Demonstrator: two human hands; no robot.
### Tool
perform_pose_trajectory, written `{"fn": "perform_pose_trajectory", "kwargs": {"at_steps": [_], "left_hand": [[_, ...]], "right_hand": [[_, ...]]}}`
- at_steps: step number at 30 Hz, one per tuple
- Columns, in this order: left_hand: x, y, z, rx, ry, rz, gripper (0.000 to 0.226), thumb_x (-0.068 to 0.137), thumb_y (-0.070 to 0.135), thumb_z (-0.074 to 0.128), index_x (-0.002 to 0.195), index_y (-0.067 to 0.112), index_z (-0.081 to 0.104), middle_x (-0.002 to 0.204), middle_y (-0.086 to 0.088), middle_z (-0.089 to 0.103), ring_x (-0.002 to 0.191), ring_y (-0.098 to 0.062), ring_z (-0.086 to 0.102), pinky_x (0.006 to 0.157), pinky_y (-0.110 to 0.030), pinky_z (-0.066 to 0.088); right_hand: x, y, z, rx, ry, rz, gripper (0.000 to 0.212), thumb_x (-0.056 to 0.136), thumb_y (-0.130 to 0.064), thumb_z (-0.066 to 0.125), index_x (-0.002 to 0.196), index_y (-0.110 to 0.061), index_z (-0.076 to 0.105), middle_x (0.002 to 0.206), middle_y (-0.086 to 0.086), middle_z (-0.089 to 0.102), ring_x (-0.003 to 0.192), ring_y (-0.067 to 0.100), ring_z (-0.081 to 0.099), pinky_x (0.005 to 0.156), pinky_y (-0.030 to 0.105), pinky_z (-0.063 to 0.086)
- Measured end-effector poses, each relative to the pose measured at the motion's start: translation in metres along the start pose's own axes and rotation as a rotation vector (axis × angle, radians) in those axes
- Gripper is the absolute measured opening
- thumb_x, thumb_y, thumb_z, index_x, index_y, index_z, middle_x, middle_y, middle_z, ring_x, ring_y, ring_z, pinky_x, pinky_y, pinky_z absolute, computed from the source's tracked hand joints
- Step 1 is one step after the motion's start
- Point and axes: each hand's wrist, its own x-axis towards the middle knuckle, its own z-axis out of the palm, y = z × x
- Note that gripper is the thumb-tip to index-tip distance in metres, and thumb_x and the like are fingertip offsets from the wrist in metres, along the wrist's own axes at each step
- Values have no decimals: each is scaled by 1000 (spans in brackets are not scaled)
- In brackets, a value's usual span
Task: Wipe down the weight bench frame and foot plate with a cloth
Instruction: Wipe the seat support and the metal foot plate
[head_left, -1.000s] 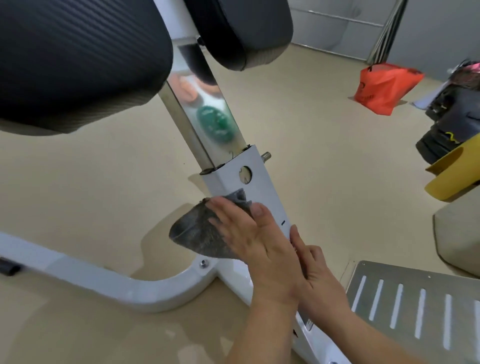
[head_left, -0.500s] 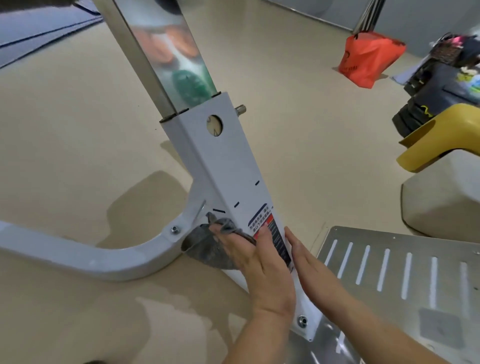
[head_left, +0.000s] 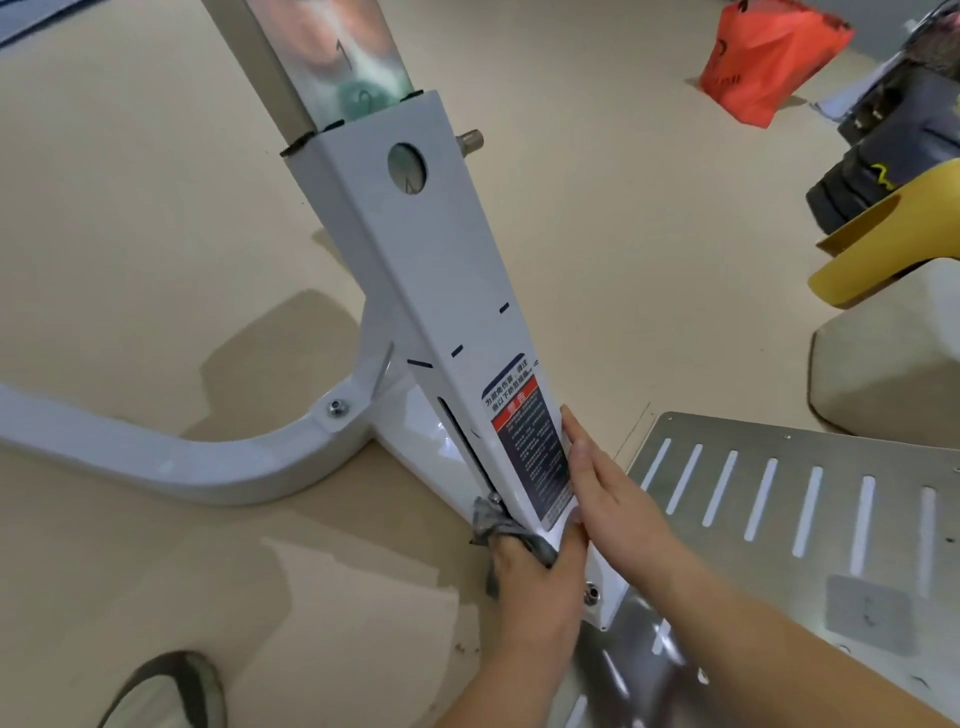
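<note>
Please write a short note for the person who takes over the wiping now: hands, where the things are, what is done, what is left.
Left hand: grips the grey cloth, pressed at the bottom of the white post, on its left side.
Right hand: flat on the post's right edge, beside the warning label; it holds nothing.
Done: cannot tell from this view; the cloth is at the foot of the post.
Left: the curved base tube and the slotted foot plate; the cloth touches neither.

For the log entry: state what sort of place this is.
Probably a home or small gym room, in use for storage too. A white bench frame with a slotted metal foot plate stands on a bare beige floor; an orange bag lies beyond.
</note>
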Motion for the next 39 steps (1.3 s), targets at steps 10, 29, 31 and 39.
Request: {"fn": "perform_pose_trajectory", "kwargs": {"at_steps": [10,29,31,39], "left_hand": [[-16,2,21,185,55,36,125,68,100,32,155,10,24,164,-7,24,153,-22,20,125,-44,23],[16,-18,25,136,54,-295,59,86,27,75,129,16,36,133,-4,59,123,-25,58,111,-42,47],[5,-7,26,112,119,-175,59,93,28,71,136,11,36,135,-5,61,122,-23,61,109,-39,48],[-49,52,-10,157,63,41,21,105,20,52,116,29,67,107,6,74,103,-10,70,90,-23,52]], "right_hand": [[-1,13,-15,226,-176,132,46,93,-81,9,135,-81,28,138,-46,37,139,0,33,125,48,20],[6,19,-11,252,-203,137,50,86,-86,6,131,-84,28,153,-30,39,152,10,26,125,56,20],[6,16,-12,257,-205,151,51,84,-88,6,130,-84,28,152,-31,37,152,13,26,123,58,23],[-20,-9,-33,339,-182,283,53,87,-81,40,122,-53,68,134,-19,64,124,7,60,86,35,57]]}}
